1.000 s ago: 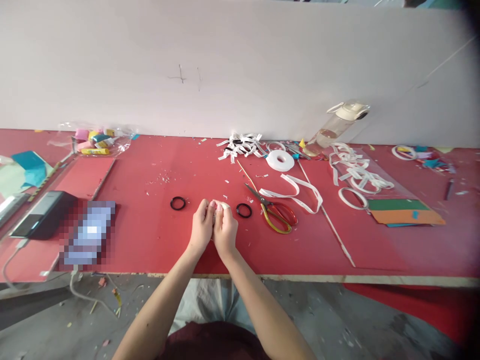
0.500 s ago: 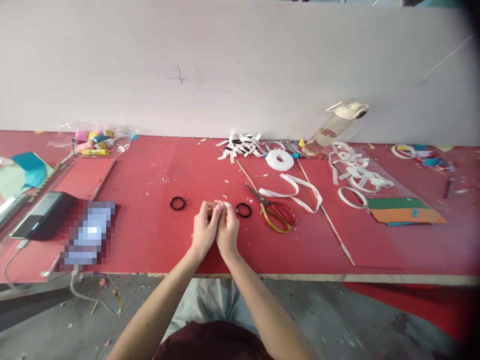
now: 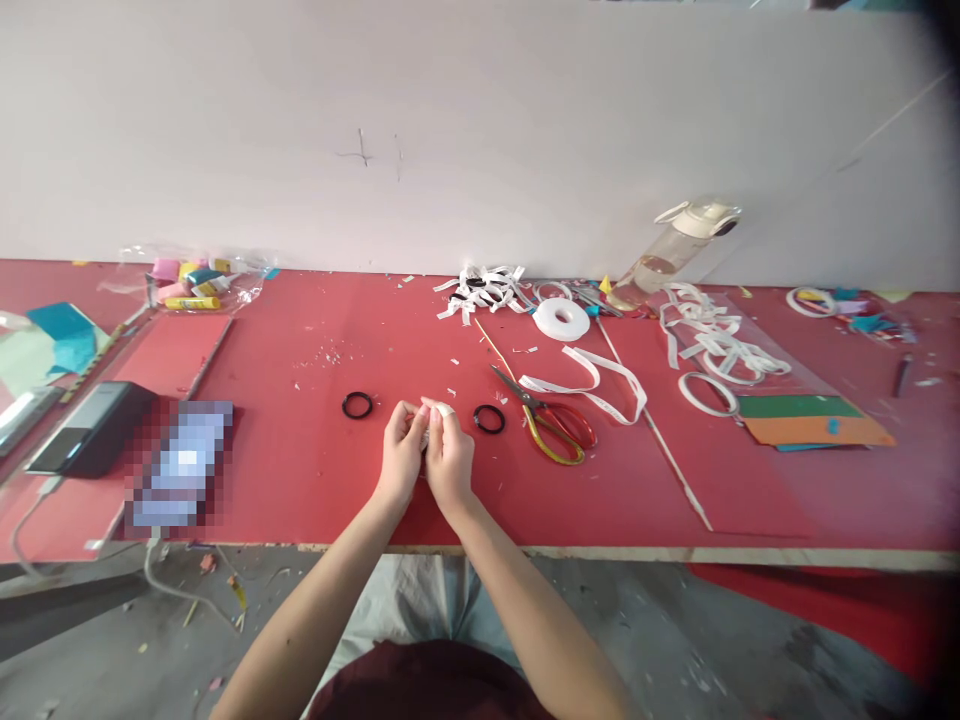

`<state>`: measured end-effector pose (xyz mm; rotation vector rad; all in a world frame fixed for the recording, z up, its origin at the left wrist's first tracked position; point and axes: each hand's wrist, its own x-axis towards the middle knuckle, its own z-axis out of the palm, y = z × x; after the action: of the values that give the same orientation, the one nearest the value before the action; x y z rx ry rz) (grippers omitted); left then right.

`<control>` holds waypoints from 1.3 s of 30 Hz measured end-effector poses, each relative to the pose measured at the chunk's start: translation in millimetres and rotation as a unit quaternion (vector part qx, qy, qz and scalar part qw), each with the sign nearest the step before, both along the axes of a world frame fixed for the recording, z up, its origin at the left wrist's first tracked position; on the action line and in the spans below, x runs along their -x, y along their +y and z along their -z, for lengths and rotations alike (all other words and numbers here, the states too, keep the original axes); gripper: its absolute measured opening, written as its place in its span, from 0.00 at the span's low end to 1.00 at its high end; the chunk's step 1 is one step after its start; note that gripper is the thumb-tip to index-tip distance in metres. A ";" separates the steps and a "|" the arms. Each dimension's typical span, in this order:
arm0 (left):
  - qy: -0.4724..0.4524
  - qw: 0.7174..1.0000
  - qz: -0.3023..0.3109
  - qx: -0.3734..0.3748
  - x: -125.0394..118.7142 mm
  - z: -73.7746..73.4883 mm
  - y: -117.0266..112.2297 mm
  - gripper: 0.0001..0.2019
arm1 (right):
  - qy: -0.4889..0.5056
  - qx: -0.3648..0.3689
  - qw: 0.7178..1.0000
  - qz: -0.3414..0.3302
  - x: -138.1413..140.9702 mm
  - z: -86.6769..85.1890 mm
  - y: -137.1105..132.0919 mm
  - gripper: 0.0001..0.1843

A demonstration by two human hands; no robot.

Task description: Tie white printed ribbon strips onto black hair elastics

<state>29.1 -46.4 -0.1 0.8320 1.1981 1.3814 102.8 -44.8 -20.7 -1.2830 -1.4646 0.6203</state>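
My left hand (image 3: 403,447) and my right hand (image 3: 448,452) meet above the red table, fingers curled and thumbs together. Between them they pinch a small piece of white ribbon (image 3: 445,409); most of it is hidden by the fingers. One black hair tie (image 3: 357,405) lies to the left of my hands, and another black ring (image 3: 489,419) lies close by on the right. Scissors (image 3: 547,418) with red and yellow handles rest farther right, blades slightly apart. Behind them a loose length of white ribbon (image 3: 585,375) curls on the table.
A roll of white ribbon (image 3: 561,319) and a pile of white-and-black bows (image 3: 484,291) lie at the back. A water bottle (image 3: 675,250) leans against the wall. Phone (image 3: 184,463) and black power bank (image 3: 90,428) sit left, coloured sheets (image 3: 814,420) right.
My hands have shifted slightly left and the fingers have parted a little, showing more white between them. The things on the table stay in place.
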 end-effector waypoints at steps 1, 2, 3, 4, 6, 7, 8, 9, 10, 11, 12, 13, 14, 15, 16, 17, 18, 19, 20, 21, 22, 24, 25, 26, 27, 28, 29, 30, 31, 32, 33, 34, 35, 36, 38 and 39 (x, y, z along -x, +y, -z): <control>-0.008 1.000 0.003 0.003 0.1 0.8 0.8 0.18 | 0.009 0.002 1.000 -0.002 -0.1 -0.6 0.1 0.22; -0.011 1.000 0.005 0.003 0.0 1.6 1.6 0.19 | 0.023 0.006 1.000 -0.001 -0.2 -1.6 0.0 0.22; -0.010 1.000 0.008 0.001 -0.2 2.1 2.3 0.19 | 0.040 0.013 0.999 0.003 -0.3 -2.9 -0.1 0.22; -0.003 1.000 0.011 -0.003 -0.5 2.4 2.7 0.19 | 0.058 0.020 0.998 0.009 -0.4 -4.3 -0.4 0.22; 0.027 0.999 0.021 -0.021 -1.1 2.2 2.4 0.19 | 0.093 0.039 0.995 0.016 -0.7 -6.7 -1.5 0.22; 0.048 0.998 0.024 -0.033 -1.3 1.7 1.7 0.18 | 0.107 0.048 0.993 0.015 -0.9 -7.6 -2.2 0.22; 0.069 0.996 0.025 -0.046 -1.5 1.1 0.6 0.18 | 0.116 0.053 0.992 0.011 -1.2 -7.9 -3.0 0.22; 0.084 0.995 0.023 -0.057 -1.5 0.5 -0.6 0.18 | 0.117 0.052 0.992 0.006 -1.4 -7.8 -3.9 0.22; 0.091 0.994 0.021 -0.065 -1.5 0.0 -1.7 0.18 | 0.111 0.044 0.993 0.002 -1.7 -7.2 -4.6 0.21; 0.086 0.994 0.018 -0.066 -1.4 -0.4 -2.6 0.19 | 0.098 0.028 0.995 0.001 -1.9 -6.2 -5.3 0.21; 0.073 0.995 0.014 -0.062 -1.3 -0.5 -3.0 0.20 | 0.081 0.008 0.997 0.002 -2.0 -4.8 -5.8 0.20; 0.054 0.997 0.012 -0.053 -1.2 -0.3 -3.1 0.20 | 0.063 -0.012 0.998 0.004 -2.0 -3.3 -6.2 0.20; 0.034 0.998 0.009 -0.042 -1.1 0.0 -2.8 0.21 | 0.046 -0.029 0.998 0.006 -1.9 -1.9 -6.3 0.19; 0.015 0.999 0.006 -0.031 -1.2 0.4 -2.2 0.21 | 0.034 -0.042 0.999 0.008 -1.7 -0.8 -6.3 0.19; 0.001 1.000 0.003 -0.022 -1.2 0.7 -1.6 0.22 | 0.026 -0.048 0.998 0.009 -1.5 -0.1 -6.2 0.19; -0.007 1.000 -0.001 -0.018 -1.4 1.0 -1.0 0.22 | 0.025 -0.050 0.998 0.009 -1.1 0.1 -6.0 0.19; -0.007 1.000 -0.004 -0.020 -1.7 1.0 -0.6 0.22 | 0.032 -0.045 0.998 0.010 -0.7 -0.4 -5.9 0.19; 0.002 1.000 -0.007 -0.027 -1.9 0.8 -0.4 0.22 | 0.047 -0.035 0.998 0.012 -0.4 -1.4 -5.8 0.19; 0.017 0.999 -0.009 -0.038 -2.2 0.3 -0.5 0.22 | 0.068 -0.021 0.997 0.016 0.0 -2.7 -5.7 0.19; 0.034 0.998 -0.009 -0.049 -2.5 -0.4 -0.8 0.22 | 0.093 -0.003 0.995 0.019 0.3 -4.3 -5.8 0.20; 0.049 0.997 -0.007 -0.058 -2.8 -1.2 -1.3 0.21 | 0.118 0.014 0.993 0.022 0.5 -5.8 -5.9 0.20; 0.063 0.996 -0.001 -0.068 -3.1 -2.9 -2.1 0.21 | 0.160 0.044 0.986 0.021 0.9 -8.2 -6.1 0.21; 0.063 0.996 0.001 -0.069 -3.1 -3.6 -2.2 0.21 | 0.176 0.054 0.983 0.015 1.1 -8.9 -6.1 0.21; 0.061 0.996 0.000 -0.070 -3.1 -4.3 -2.1 0.21 | 0.189 0.062 0.980 0.010 1.2 -9.3 -6.0 0.21; 0.057 0.996 -0.002 -0.070 -3.1 -4.9 -1.9 0.21 | 0.201 0.068 0.977 0.005 1.4 -9.3 -5.7 0.21; 0.052 0.996 -0.005 -0.069 -3.1 -5.4 -1.4 0.22 | 0.210 0.072 0.975 0.001 1.6 -9.2 -5.2 0.21; 0.046 0.997 -0.007 -0.069 -3.0 -5.8 -0.9 0.22 | 0.218 0.075 0.973 0.000 1.8 -9.0 -4.7 0.21; 0.040 0.997 -0.007 -0.069 -3.0 -6.0 -0.5 0.22 | 0.223 0.075 0.972 0.000 1.9 -8.8 -4.2 0.21; 0.034 0.997 -0.007 -0.068 -3.1 -6.1 -0.1 0.22 | 0.228 0.076 0.971 0.001 1.9 -8.7 -3.7 0.21; 0.031 0.997 -0.007 -0.068 -3.2 -6.1 0.0 0.22 | 0.230 0.076 0.970 0.001 1.9 -8.7 -3.4 0.21; 0.030 0.997 -0.008 -0.068 -3.3 -6.1 -0.2 0.22 | 0.232 0.076 0.970 0.000 1.8 -8.7 -3.3 0.21; 0.033 0.997 -0.009 -0.069 -3.5 -6.0 -0.5 0.22 | 0.232 0.077 0.970 -0.002 1.6 -8.8 -3.4 0.21; 0.037 0.997 -0.012 -0.071 -3.7 -6.0 -1.1 0.21 | 0.233 0.077 0.969 -0.003 1.4 -8.8 -3.7 0.21; 0.044 0.996 -0.013 -0.073 -3.8 -6.0 -1.7 0.21 | 0.234 0.079 0.969 -0.003 1.3 -8.8 -4.2 0.21; 0.057 0.995 -0.014 -0.078 -4.0 -6.1 -3.2 0.20 | 0.240 0.087 0.967 0.002 1.4 -8.8 -5.4 0.21; 0.064 0.995 -0.013 -0.079 -4.0 -6.0 -4.0 0.19 | 0.243 0.092 0.966 0.004 1.6 -8.7 -6.1 0.20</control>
<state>33.0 -50.4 5.8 1.0314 1.2114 1.4774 101.2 -50.9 -12.0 -1.1683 -1.0129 1.0044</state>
